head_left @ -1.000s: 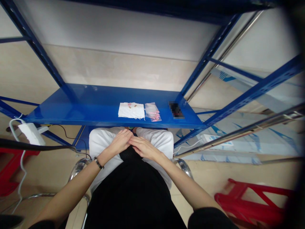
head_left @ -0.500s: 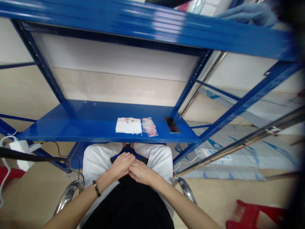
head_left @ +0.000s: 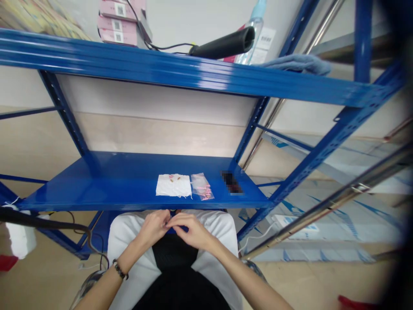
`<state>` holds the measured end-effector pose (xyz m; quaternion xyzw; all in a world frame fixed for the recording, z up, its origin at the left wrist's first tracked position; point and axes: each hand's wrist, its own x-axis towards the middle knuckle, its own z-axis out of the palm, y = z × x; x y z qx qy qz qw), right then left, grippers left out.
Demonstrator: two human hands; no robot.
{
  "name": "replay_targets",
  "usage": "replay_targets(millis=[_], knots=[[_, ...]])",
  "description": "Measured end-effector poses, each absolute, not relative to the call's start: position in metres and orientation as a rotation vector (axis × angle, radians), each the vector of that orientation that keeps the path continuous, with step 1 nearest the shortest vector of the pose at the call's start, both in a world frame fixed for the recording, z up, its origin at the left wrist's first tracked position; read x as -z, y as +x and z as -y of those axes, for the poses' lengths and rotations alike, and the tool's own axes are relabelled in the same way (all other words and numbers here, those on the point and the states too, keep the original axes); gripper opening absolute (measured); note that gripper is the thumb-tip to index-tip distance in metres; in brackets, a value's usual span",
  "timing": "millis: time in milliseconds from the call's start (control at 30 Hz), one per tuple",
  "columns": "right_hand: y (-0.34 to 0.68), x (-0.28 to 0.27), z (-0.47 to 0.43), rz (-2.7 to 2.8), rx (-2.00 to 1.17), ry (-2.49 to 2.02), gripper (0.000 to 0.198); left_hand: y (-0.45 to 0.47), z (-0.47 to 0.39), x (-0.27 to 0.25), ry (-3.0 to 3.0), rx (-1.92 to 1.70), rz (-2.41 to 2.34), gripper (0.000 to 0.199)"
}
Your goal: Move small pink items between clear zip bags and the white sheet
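Blue metal shelf stretches off toward ten o'clock, leaving the arms sideways room. The left hand is curled above the lap, just short of the shelf's front edge. At twelve, on the shelf, lies a white cloth with small pieces seemingly set out already. The right hand is bent, fingertips meeting the left's; whether either pinches anything, I can't tell. At one, pink bits remain bagged in clear plastic, apparently unused. Near two sits a blurred dark object, then the upright post, bounding the reach.
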<state>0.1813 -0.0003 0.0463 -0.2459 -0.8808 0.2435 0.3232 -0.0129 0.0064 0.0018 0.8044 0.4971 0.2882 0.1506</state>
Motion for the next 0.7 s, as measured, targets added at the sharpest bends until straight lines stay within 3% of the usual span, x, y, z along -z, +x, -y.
replay_targets(millis=[200, 400, 700], knots=[[0.168, -0.072, -0.098, 2.176, -0.444, -0.849, 0.023, -0.011, -0.015, -0.003, 1.726, -1.235, -1.232, 0.015], [0.150, -0.067, -0.193, 2.340, -0.283, -1.069, 0.012, 0.002, -0.009, 0.009, 1.217, -1.147, -0.837, 0.038], [0.145, -0.056, -0.234, 2.412, -0.246, -1.079, 0.004, 0.000, -0.020, 0.003, 1.054, -1.190, -0.848, 0.038]])
